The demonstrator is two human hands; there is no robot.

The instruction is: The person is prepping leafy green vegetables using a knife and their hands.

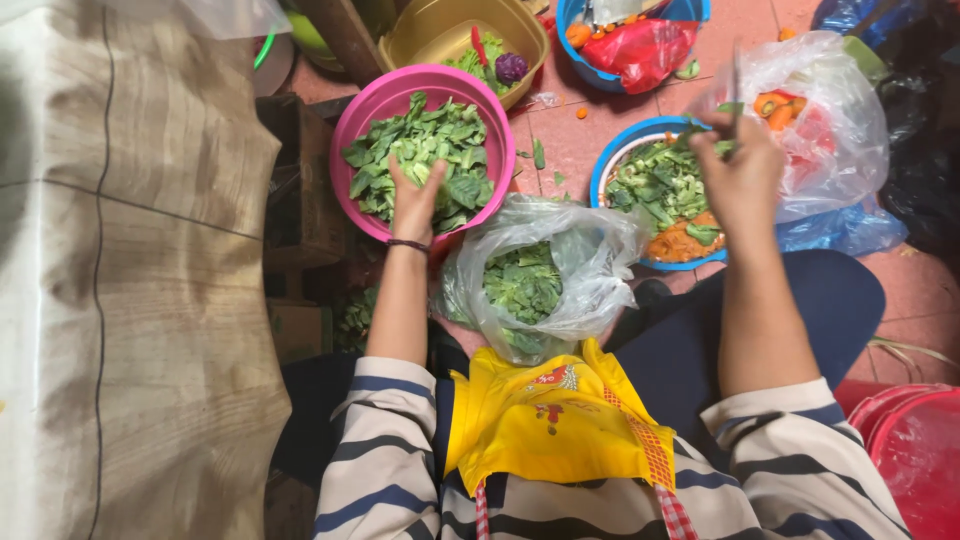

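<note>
Bowl of leaves [425, 150] left of scrap bowl [655, 185]; bag of greens [535, 275] nearer, between them

Likely a home kitchen floor, red tiles [600, 130], pink basin [350, 130] of greens, bagged vegetables [830, 110]

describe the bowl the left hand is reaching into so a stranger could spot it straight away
Start at the yellow apron on the person's lap and follow the left hand forward. It rests in a round pink bowl heaped with cut green leaves. The neighbouring bowls are blue or yellow; this is the only pink one.
</note>
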